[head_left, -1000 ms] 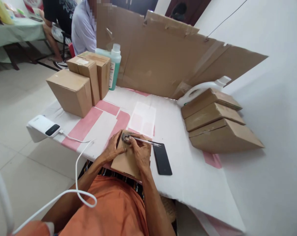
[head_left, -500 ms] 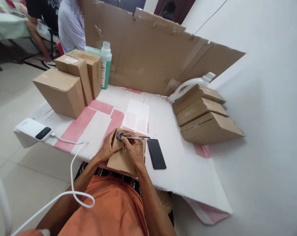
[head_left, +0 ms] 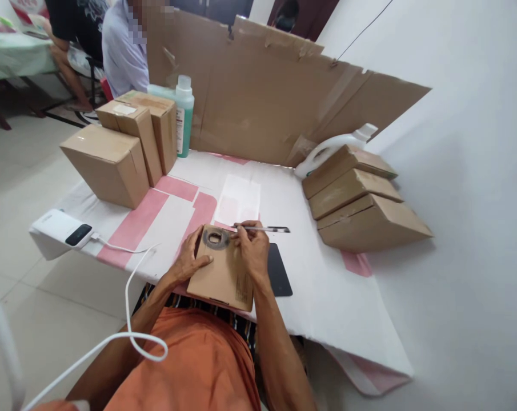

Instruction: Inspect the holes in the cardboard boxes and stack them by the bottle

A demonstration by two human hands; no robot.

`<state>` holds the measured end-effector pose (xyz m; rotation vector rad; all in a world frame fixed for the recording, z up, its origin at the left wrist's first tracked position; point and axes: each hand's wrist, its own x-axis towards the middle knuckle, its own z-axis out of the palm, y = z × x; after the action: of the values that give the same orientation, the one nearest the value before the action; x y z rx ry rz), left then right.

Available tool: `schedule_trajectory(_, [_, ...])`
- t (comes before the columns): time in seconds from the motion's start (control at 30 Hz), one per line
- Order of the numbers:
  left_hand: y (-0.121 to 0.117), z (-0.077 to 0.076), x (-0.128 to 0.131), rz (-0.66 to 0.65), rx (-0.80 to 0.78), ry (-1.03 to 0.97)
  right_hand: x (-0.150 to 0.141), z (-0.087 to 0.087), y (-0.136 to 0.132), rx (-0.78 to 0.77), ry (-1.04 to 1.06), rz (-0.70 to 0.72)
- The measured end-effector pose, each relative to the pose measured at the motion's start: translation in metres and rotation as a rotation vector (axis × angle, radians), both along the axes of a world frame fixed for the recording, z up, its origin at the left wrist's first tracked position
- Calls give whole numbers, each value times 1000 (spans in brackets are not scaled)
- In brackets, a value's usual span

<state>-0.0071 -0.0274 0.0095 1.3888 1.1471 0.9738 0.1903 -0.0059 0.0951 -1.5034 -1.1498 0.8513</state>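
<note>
A small flat cardboard box [head_left: 219, 277] lies at the table's front edge, close to my body. Near its far end a dark grey scribbled ring surrounds an oval opening or mark [head_left: 216, 237]. My left hand [head_left: 188, 257] grips the box's left side, thumb lying on the top face. In my right hand [head_left: 253, 249], over the box's right edge, is a pen [head_left: 277, 229], held nearly level with its tip to the left, apart from the ring. A black phone [head_left: 279, 271] lies right of the box, partly hidden by my right hand and wrist.
Cardboard boxes [head_left: 108, 165] and a green liquid bottle [head_left: 184, 117] stand at left; stacked boxes [head_left: 361, 208] and a white jug [head_left: 335, 149] at right. A cardboard panel [head_left: 258, 91] closes the back. A power bank [head_left: 61, 227] trails a white cable [head_left: 127, 297]. People sit beyond.
My right hand has moved right with the pen, off the dark ring, which now shows. It now covers part of the phone. My left hand stays on the box.
</note>
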Motion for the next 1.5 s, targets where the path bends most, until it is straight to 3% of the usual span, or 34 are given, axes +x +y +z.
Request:
schedule_trajectory(0.07, [0, -2, 0, 2, 6, -11, 17, 5, 10, 56, -60, -102])
schedule_trajectory(0.13, [1, -5, -1, 2, 21, -14, 40, 10, 13, 11, -310, -139])
schedule_trajectory(0.2, [2, -8, -1, 8, 42, -21, 62, 10, 11, -197, -645, -23])
schedule_trajectory(0.27, [4, -10, -2, 15, 45, -39, 78, 6, 5, -423, -846, 149])
schedule_trajectory(0.37, [5, -13, -3, 5, 22, -63, 84, -6, -2, -566, -881, 280])
schedule_trajectory(0.5, [6, -16, -3, 31, 50, -64, 74, -17, -7, -650, -885, 307])
schedule_trajectory(0.67, [9, -15, -3, 49, 23, -69, 73, -7, -28, -642, -899, 186])
schedule_trajectory(0.77, [11, -11, 0, 48, -7, -64, 82, -3, -51, -631, -967, 6])
schedule_trajectory(0.9, [12, -3, 7, 43, -35, -47, 95, -11, -70, -710, -1007, -103])
schedule_trajectory(1.0, [12, 2, 9, 47, -41, -50, 105, -23, -71, -693, -881, -102])
schedule_trajectory(1.1, [10, 3, 9, 44, -40, -53, 114, -35, -70, -617, -548, -163])
schedule_trajectory(1.17, [9, 2, 10, 44, -41, -61, 115, -41, -73, -544, -318, -133])
schedule_trajectory(1.27, [9, -1, 11, 55, -42, -78, 109, -44, -86, -426, -131, -95])
schedule_trajectory(1.4, [11, -7, 13, 68, -27, -106, 93, -24, -104, -219, 394, -261])
schedule_trajectory(1.5, [12, -10, 14, 62, -1, -101, 69, 5, -103, -141, 633, -212])
